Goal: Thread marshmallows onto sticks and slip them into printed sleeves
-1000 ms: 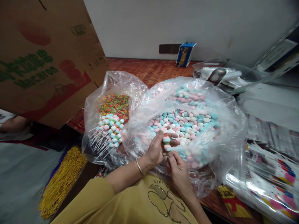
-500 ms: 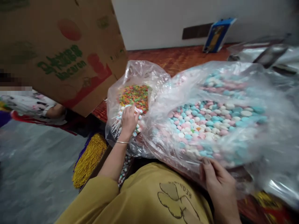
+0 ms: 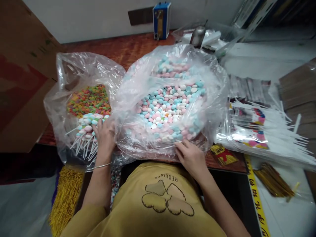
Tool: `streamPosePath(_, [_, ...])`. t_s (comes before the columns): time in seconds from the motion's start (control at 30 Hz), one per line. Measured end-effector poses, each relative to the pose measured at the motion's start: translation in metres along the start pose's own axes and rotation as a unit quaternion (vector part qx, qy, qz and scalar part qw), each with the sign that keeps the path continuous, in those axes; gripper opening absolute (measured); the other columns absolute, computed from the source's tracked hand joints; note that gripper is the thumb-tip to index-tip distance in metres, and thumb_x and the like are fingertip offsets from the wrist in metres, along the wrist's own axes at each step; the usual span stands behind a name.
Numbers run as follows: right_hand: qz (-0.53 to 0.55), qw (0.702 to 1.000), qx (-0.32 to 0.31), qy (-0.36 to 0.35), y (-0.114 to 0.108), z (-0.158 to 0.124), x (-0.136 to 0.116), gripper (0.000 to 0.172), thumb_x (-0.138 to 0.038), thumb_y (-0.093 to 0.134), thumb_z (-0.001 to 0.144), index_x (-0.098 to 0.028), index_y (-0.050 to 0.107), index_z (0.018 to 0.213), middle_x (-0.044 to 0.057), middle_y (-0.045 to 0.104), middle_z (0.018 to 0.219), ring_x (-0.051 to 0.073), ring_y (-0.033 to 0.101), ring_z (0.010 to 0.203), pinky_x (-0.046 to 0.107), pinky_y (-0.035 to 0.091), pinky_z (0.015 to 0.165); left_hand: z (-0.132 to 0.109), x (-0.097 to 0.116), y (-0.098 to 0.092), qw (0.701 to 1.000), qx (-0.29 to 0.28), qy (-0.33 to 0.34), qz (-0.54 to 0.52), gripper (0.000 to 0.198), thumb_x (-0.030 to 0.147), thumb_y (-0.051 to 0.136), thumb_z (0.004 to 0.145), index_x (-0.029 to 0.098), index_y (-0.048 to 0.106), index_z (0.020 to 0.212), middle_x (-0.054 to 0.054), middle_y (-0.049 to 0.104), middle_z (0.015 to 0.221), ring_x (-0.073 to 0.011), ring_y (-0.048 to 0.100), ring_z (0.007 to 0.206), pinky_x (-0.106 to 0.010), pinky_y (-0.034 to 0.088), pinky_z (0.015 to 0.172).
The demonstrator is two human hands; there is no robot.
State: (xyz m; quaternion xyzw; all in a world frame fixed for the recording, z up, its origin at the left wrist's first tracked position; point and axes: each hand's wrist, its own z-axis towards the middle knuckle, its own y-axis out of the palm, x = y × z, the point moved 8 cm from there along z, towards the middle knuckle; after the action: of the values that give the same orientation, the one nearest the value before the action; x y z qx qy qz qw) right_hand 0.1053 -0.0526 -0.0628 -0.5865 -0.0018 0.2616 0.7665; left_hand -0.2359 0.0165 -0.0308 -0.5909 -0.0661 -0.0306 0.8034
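Observation:
My left hand [image 3: 105, 135] has its fingers spread at the right side of a pile of lollipops [image 3: 88, 126] with white sticks. The lollipops lie in a clear plastic bag [image 3: 58, 82], in front of orange and green ring-shaped candies [image 3: 90, 100]. Beside it a larger clear plastic bag [image 3: 214, 70] holds pink, white and blue button-shaped candies [image 3: 172, 102]. My right hand [image 3: 190, 156] is closed on that bag's near edge, its fingertips partly hidden by the film.
At the left stands a cardboard box [image 3: 22, 82]. To the right lie packs of white sticks [image 3: 278, 131] and gold twist ties [image 3: 274, 181]. A blue box-like device [image 3: 161, 21] stands by the wall, near a metal can [image 3: 197, 36]. Gold fringe [image 3: 66, 197] hangs at lower left.
The view has swung right, bringing the stick packs into sight. My left hand has shifted from on top of the lollipops to their right side. My right hand stays at the larger bag's edge.

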Motion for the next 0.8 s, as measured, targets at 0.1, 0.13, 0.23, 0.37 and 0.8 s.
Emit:
streamPosePath(0.1, [-0.061,0.996,-0.042,-0.045,0.027,0.006,-0.017,0.020,-0.015,0.055,0.098,-0.020,0.072,0.089,0.006,0.066,0.083,0.018,0.055,0.074,0.031,0.034,0.068,-0.003,-0.001,-0.023,0.997,0.061,-0.004,-0.045,0.041,0.025,0.049,0.096,0.016,0.063,0.134,-0.020,0.059,0.141,-0.0378,0.045,0.139,-0.059,0.030,0.118])
streamPosePath(0.13, [-0.067,0.995,-0.044,-0.052,0.032,0.007,-0.019,0.021,-0.014,0.055,0.098,-0.019,0.071,0.086,0.006,0.066,0.083,0.018,0.054,0.073,0.031,0.033,0.068,-0.006,0.001,-0.036,0.994,0.097,-0.002,-0.055,0.041,0.023,0.049,0.096,0.015,0.064,0.133,-0.020,0.059,0.140,-0.0359,0.048,0.138,-0.057,0.033,0.118])
streamPosePath(0.23, [-0.061,0.997,-0.008,-0.042,0.030,0.005,-0.013,0.023,-0.018,0.054,0.101,-0.018,0.070,0.084,0.006,0.065,0.081,0.018,0.053,0.073,0.031,0.033,0.069,-0.024,0.019,-0.079,0.969,0.232,0.009,-0.085,0.035,0.020,0.053,0.096,0.016,0.067,0.127,-0.017,0.064,0.134,-0.0307,0.056,0.130,-0.052,0.041,0.115])
streamPosePath(0.37, [-0.058,0.994,0.087,0.014,0.000,-0.001,0.001,0.025,-0.026,0.053,0.104,-0.017,0.072,0.090,0.006,0.065,0.080,0.018,0.056,0.074,0.029,0.037,0.070,-0.049,0.079,-0.098,0.930,0.280,0.093,-0.219,0.026,0.016,0.066,0.090,0.021,0.071,0.115,-0.008,0.073,0.114,-0.0232,0.067,0.110,-0.044,0.052,0.104])
streamPosePath(0.8, [-0.059,0.971,0.220,-0.070,-0.042,0.006,-0.040,0.016,-0.012,0.060,0.095,-0.018,0.070,0.106,0.008,0.071,0.085,0.018,0.060,0.073,0.033,0.041,0.070,-0.051,0.180,0.022,0.694,-0.216,-0.108,-0.678,0.011,0.029,0.079,0.080,0.020,0.080,0.086,-0.005,0.076,0.078,-0.0163,0.072,0.071,-0.028,0.057,0.071])
